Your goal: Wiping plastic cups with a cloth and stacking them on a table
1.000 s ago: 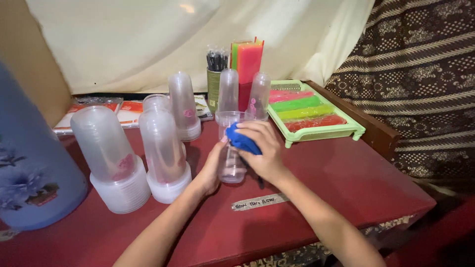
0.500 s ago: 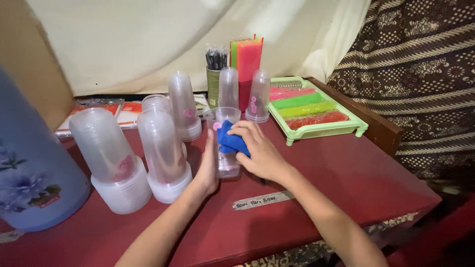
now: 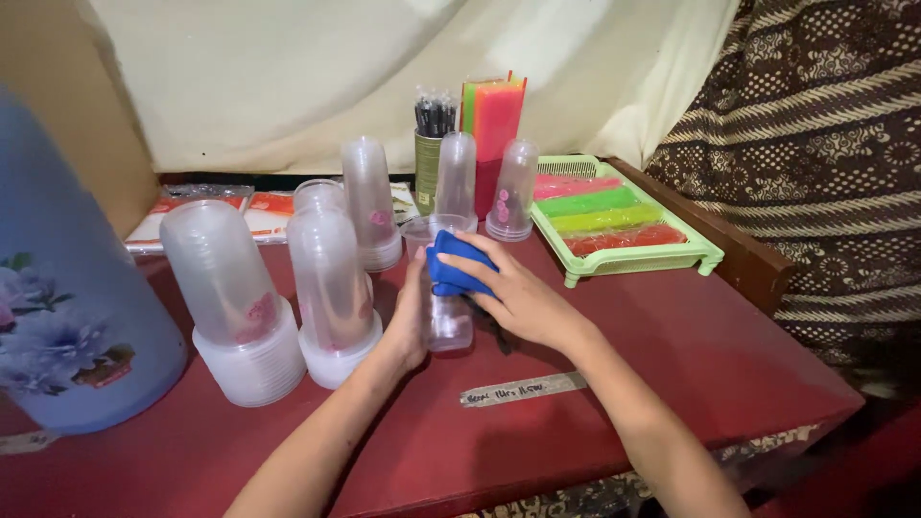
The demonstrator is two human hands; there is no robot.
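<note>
One clear cup (image 3: 447,307) gripped by left hand (image 3: 411,317), right hand (image 3: 513,297) pressing blue cloth (image 3: 456,269) against it; wiping appears midway, inverted cup stacks (image 3: 240,307) untouched.

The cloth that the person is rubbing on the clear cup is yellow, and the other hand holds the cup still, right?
Not quite. In the head view the cloth is blue, not yellow. The rest is right: the right hand presses it against the clear cup, and the left hand holds the cup upright on the red table.
</note>
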